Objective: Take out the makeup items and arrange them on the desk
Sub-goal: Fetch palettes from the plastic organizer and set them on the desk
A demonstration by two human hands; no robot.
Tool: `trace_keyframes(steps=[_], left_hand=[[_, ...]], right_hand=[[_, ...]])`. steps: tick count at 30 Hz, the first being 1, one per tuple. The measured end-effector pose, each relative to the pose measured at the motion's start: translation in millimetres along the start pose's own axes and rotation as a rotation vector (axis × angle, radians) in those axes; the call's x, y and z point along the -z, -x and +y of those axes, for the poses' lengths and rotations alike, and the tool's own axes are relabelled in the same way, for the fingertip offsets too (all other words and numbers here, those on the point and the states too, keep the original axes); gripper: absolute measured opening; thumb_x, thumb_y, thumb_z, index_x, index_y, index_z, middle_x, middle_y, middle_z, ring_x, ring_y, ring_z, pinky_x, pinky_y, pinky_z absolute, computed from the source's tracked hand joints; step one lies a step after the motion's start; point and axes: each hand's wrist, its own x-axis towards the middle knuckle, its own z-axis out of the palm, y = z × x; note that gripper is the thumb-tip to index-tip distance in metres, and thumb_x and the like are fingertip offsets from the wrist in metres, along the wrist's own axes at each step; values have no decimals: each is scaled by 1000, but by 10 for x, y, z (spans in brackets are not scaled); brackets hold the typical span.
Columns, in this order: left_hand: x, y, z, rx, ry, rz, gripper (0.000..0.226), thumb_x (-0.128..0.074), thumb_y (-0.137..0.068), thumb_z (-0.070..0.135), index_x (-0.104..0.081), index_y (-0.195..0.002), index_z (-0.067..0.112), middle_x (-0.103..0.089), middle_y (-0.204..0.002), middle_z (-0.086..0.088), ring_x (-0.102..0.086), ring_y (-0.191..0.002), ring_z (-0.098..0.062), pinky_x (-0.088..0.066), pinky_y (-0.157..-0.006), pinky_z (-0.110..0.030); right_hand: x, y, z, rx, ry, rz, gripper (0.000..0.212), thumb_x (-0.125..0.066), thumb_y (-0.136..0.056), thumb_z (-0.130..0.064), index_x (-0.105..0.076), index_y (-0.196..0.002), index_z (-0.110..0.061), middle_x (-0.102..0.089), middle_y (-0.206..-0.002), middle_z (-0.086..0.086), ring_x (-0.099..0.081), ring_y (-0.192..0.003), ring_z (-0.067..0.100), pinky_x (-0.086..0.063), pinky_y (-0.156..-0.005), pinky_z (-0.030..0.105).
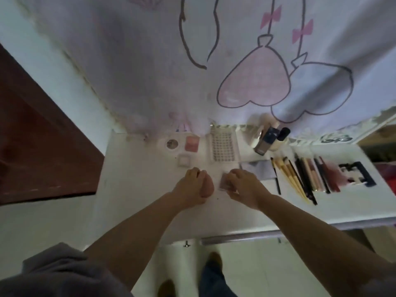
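On the white desk, my left hand grips a peach makeup sponge near the middle. Beside it my right hand pinches a small mauve compact resting on the desk. Further back lie a round compact, a pink blush, a small square white case and a clear lash tray. Bottles stand at the back right. Brushes and pencils lie in a row on the right, next to a dark palette.
A grey-blue cloth lies right of my right hand. A curtain with heart drawings hangs behind the desk. A brown door is at the left. The desk's front edge runs near my feet.
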Motion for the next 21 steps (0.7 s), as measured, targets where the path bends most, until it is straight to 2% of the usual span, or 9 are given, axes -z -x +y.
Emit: trace_keyframes(steps=[6, 9, 14, 16, 18, 21], left_hand=[[-129, -390, -58, 58, -16, -1, 84, -72, -72, 32, -26, -139, 10, -29, -137, -11, -33, -125, -28, -42, -94, -37], [-192, -415, -94, 51, -31, -22, 88, -70, -73, 35, -22, -143, 11, -27, -140, -10, -33, -126, -28, -38, -99, -35], [-107, -415, -95, 10, -40, -91, 101, -69, -75, 43, -6, -149, 14, -16, -149, -10, -20, -137, -28, -27, -110, -38], [7, -409, -59, -49, -67, -35, 94, -64, -80, 45, -8, -149, 15, -18, -151, -10, -19, -138, -25, -25, -110, -38], [166, -414, 1, -123, -96, 61, 77, -55, -86, 39, -16, -148, 14, -23, -150, -10, -23, -138, -22, -26, -109, -37], [396, -405, 141, -166, -64, 158, 60, -43, -94, 38, -25, -145, 15, -30, -149, -10, -28, -135, -25, -25, -109, -39]], right_hand=[[-119, -346, 278, 137, 71, -82, 45, -54, -88, -35, -51, -127, -14, -52, -129, 9, -50, -116, 29, -34, -103, 37], [-169, -353, 314, 148, 73, -88, 43, -53, -88, -32, -53, -126, -13, -54, -129, 10, -50, -118, 30, -35, -104, 40], [-115, -324, 298, 82, 106, -101, 47, -54, -88, -38, -49, -129, -14, -45, -140, 11, -43, -127, 31, -32, -105, 43], [-25, -272, 259, 25, 78, -15, 39, -60, -86, -33, -58, -116, -9, -55, -130, 15, -53, -118, 34, -38, -99, 45], [81, -202, 196, -56, 70, 83, 34, -62, -85, -31, -61, -110, -8, -59, -125, 16, -57, -112, 35, -39, -96, 47], [203, -18, 29, -265, 76, 202, 41, -51, -92, -38, -54, -124, -13, -50, -136, 13, -47, -124, 33, -29, -105, 50]])
